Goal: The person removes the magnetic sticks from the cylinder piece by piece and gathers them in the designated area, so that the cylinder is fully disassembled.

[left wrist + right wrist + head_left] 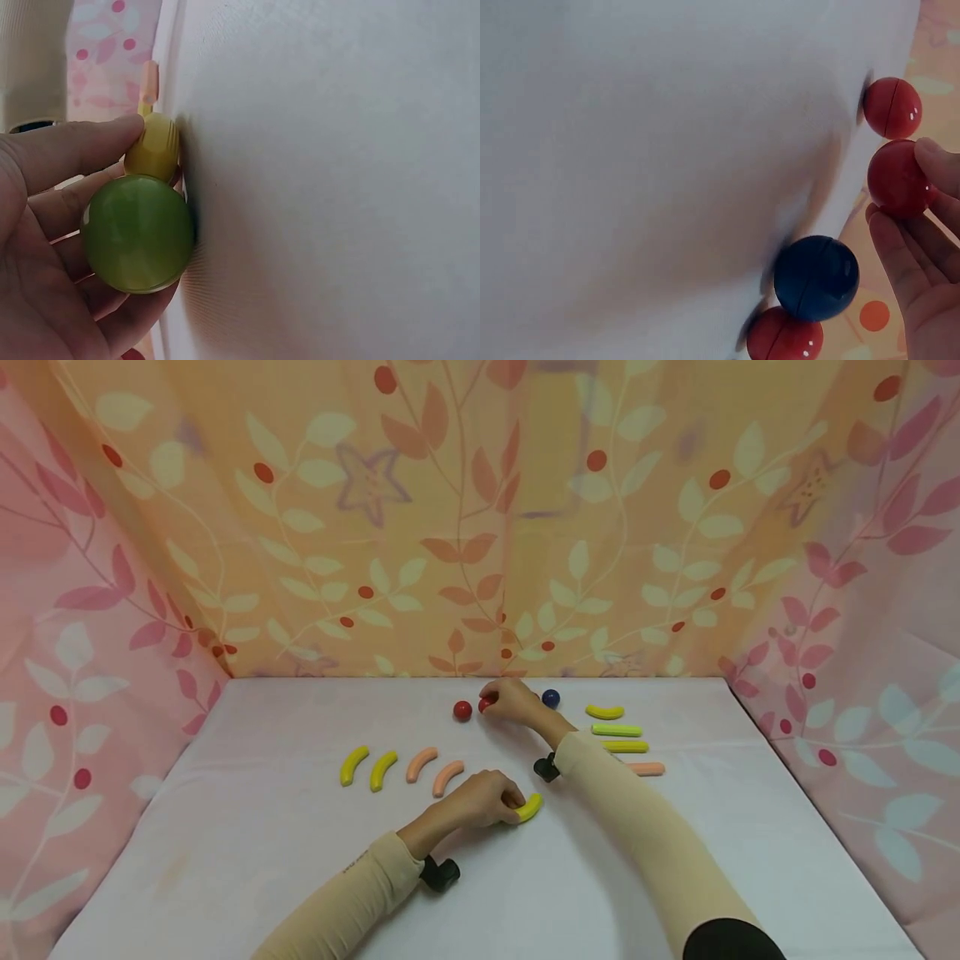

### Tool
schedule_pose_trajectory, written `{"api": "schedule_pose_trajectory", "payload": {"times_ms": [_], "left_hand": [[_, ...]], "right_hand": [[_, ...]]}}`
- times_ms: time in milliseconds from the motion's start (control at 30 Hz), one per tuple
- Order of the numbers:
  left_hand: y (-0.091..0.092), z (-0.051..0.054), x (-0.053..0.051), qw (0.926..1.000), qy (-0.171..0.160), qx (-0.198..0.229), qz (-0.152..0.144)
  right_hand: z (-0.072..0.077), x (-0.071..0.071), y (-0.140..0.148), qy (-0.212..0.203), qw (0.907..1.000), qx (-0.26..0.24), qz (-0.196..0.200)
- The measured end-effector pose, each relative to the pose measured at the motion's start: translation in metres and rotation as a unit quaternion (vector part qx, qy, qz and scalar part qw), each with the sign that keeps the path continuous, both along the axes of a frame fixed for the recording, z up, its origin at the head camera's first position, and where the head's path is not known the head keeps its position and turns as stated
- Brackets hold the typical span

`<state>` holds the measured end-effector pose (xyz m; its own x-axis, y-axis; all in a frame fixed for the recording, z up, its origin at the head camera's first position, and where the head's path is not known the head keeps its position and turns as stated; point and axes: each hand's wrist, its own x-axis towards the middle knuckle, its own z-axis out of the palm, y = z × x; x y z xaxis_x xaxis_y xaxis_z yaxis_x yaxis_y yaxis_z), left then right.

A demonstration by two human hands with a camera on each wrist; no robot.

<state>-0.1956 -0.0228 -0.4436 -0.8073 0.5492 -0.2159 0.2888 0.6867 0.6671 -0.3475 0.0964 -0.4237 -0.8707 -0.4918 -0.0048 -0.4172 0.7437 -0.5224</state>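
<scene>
My left hand (480,799) is low over the table and pinches a yellow curved piece (530,807), its thumb on the piece's end in the left wrist view. A shiny green ball (138,234) sits before the curled fingers there, against the yellow piece; I cannot tell whether they grip it. The head view hides this ball. At the back, my right hand (517,703) pinches a red ball (898,178) between thumb and fingers. Another red ball (462,711) lies just left of it. A blue ball (817,277) and a further red ball (785,337) are on the other side.
Two yellow curved pieces (355,766) and two pink curved pieces (422,764) lie left of centre. On the right are a yellow curved piece (604,712), a green stick (617,730), a yellow stick (626,747) and a partly covered pink stick (647,769). Patterned curtains (465,527) border the white table (225,860).
</scene>
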Motion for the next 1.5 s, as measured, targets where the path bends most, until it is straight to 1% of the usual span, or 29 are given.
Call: {"api": "schedule_pose_trajectory", "payload": {"times_ms": [133,167,367,467,600,700,800,900,1033,1233,1367,1500], "left_hand": [[0.001,0.001,0.0,0.9999,0.01,-0.004,-0.006],[0.001,0.002,0.0,0.9999,0.012,-0.004,-0.008],[0.002,0.001,0.001,0.9998,0.017,-0.002,-0.01],[0.002,0.001,0.001,0.9998,0.017,-0.004,-0.009],[0.002,0.001,0.0,0.9998,0.016,-0.004,-0.007],[0.002,0.001,0.001,0.9999,0.014,-0.005,-0.007],[0.001,0.001,0.001,0.9999,0.011,-0.005,-0.006],[0.001,0.002,0.001,0.9999,0.01,-0.005,-0.005],[0.001,0.001,0.001,0.9999,0.006,-0.011,-0.001],[-0.001,0.001,0.003,0.9999,0.002,-0.008,0.007],[-0.004,0.002,0.004,0.9999,0.003,0.0,0.01],[-0.012,0.001,0.002,0.9999,0.01,0.003,0.005]], "right_hand": [[-0.002,-0.003,-0.006,-0.004,1.0,0.0,-0.003],[-0.003,-0.004,-0.007,-0.003,1.0,0.007,-0.002],[-0.009,-0.004,-0.01,-0.025,0.9992,0.027,-0.018],[-0.01,-0.004,-0.01,-0.02,0.9993,0.025,-0.019],[-0.008,-0.001,-0.007,-0.007,0.9995,0.027,-0.013],[-0.006,0.001,-0.005,-0.006,0.9996,0.026,-0.007],[-0.001,0.004,-0.003,-0.002,0.9996,0.029,0.002],[0.005,0.008,0.0,0.001,0.9996,0.029,0.001],[0.014,0.016,0.006,-0.003,0.9999,0.015,-0.004],[0.027,0.032,0.019,-0.008,0.9998,-0.008,0.016],[0.033,0.048,0.032,-0.016,0.9989,-0.04,0.017],[0.033,0.069,0.045,-0.014,0.9972,-0.072,0.018]]}}
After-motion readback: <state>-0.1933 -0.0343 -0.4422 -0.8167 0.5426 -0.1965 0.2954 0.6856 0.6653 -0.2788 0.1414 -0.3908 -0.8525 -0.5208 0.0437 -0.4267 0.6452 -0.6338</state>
